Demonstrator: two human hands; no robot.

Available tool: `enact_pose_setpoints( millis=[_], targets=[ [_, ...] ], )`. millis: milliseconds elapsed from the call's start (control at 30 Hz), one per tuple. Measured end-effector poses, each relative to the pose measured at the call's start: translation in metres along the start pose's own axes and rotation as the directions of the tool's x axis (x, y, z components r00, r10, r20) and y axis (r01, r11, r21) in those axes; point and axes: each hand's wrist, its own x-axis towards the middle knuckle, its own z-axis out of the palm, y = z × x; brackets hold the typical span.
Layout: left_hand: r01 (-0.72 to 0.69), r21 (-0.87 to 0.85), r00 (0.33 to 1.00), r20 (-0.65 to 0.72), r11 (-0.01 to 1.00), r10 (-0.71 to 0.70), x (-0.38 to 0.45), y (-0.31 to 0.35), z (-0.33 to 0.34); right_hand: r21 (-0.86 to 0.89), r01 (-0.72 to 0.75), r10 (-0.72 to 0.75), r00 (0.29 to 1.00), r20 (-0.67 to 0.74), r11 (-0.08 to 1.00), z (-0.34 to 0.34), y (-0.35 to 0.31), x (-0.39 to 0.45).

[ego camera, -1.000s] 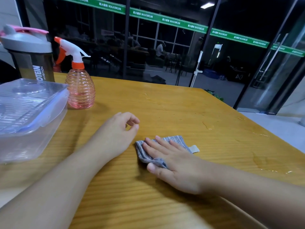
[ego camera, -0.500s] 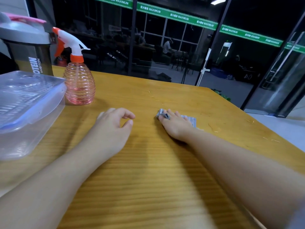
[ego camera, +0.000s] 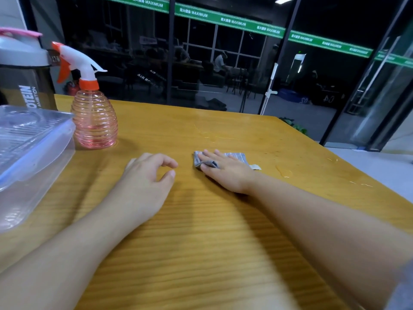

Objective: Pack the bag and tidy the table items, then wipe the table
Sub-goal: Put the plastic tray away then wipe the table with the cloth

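A folded grey cloth [ego camera: 238, 157] with a white tag lies on the wooden table [ego camera: 201, 242] near its middle. My right hand [ego camera: 225, 172] lies flat on the cloth and presses it down, fingers straight and pointing left; a fold of the cloth bunches up by the thumb. My left hand [ego camera: 147, 180] rests on the table to the left of the cloth, apart from it, fingers loosely curled and holding nothing. Small wet patches [ego camera: 283, 172] shine on the wood to the right of the cloth and further back.
A pink spray bottle [ego camera: 95, 117] with a white and orange trigger stands at the back left. Beside it are a clear lidded plastic box [ego camera: 31, 157] and a dark shaker bottle [ego camera: 24, 72]. The table's right edge [ego camera: 357, 162] runs close to the wet patches.
My right hand pushed the cloth away from me and to the left, from near the front to mid-table, and has since drifted slightly right. My left hand stayed put.
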Motion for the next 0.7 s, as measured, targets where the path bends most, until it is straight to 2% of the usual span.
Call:
enact_pose_setpoints(
  millis=[167,300,367,467,700],
  targets=[
    [-0.012,-0.027,1.0,0.018,1.0,0.012,-0.004,0.0,0.0,-0.007,0.172,-0.171,0.983,0.064,0.985,0.009,-0.005,-0.054],
    [-0.016,-0.049,0.998,0.054,0.999,0.018,-0.006,0.001,0.001,-0.02,0.229,-0.224,0.965,0.135,0.973,0.01,0.0,-0.099],
    [-0.025,-0.073,0.998,0.061,0.997,0.029,-0.007,0.003,0.001,0.005,0.215,-0.214,0.964,0.157,0.976,0.009,0.006,-0.114],
    [-0.03,-0.097,0.996,0.079,0.995,0.038,-0.011,0.005,0.002,0.066,0.151,-0.158,0.98,0.118,0.986,0.005,0.02,-0.117],
    [0.0,-0.065,1.0,0.022,0.998,0.001,-0.009,0.007,0.0,0.055,-0.035,0.034,0.999,0.014,0.998,-0.002,0.034,-0.058]
  ],
)
